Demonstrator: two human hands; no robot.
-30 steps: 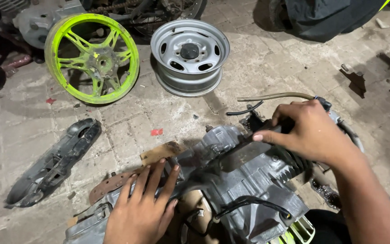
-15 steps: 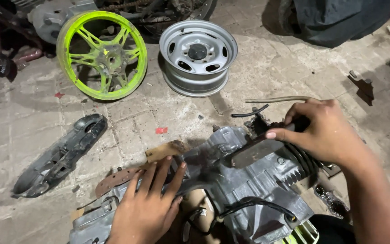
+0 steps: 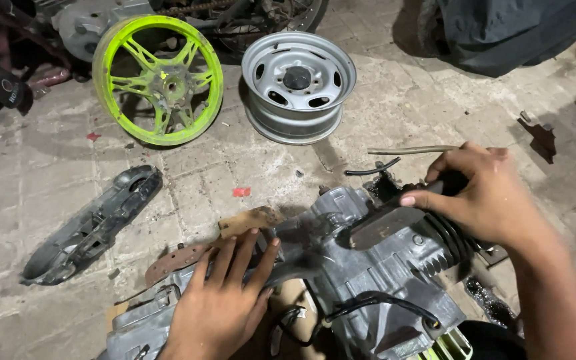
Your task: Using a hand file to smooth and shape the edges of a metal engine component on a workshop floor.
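1. fingers (image 3: pixel 248 257) of the left hand (image 3: pixel 225 303) lie spread wide and flat, pressing on the near part of the grey cast-metal scooter engine block (image 3: pixel 368 267); they grip nothing.
2. fingers (image 3: pixel 435 199) of the right hand (image 3: pixel 485 193) are curled narrow around the dark upper end of the engine, just above the black ribbed rubber boot (image 3: pixel 445 243); what exactly they hold under the palm i cannot tell.
3. the engine lies on the paved stone floor (image 3: pixel 248 167) at the near edge of view, over a scrap of brown cardboard (image 3: pixel 251 219), with a black cable (image 3: pixel 368 303) looping across its near side.
4. the step in hand looks like steadying the block with the left hand while the right works the part at the boot end.
5. the next move, as i judge it, calls for firm downward pressure from the left hand so the block does not roll, and a straight pull or twist by the right.
6. well apart, toward the far edge of the floor, lie a lime-green spoked alloy wheel (image 3: pixel 158 80) and a silver steel wheel rim (image 3: pixel 299 87); a dark plastic cover (image 3: pixel 95 223) lies at the left.
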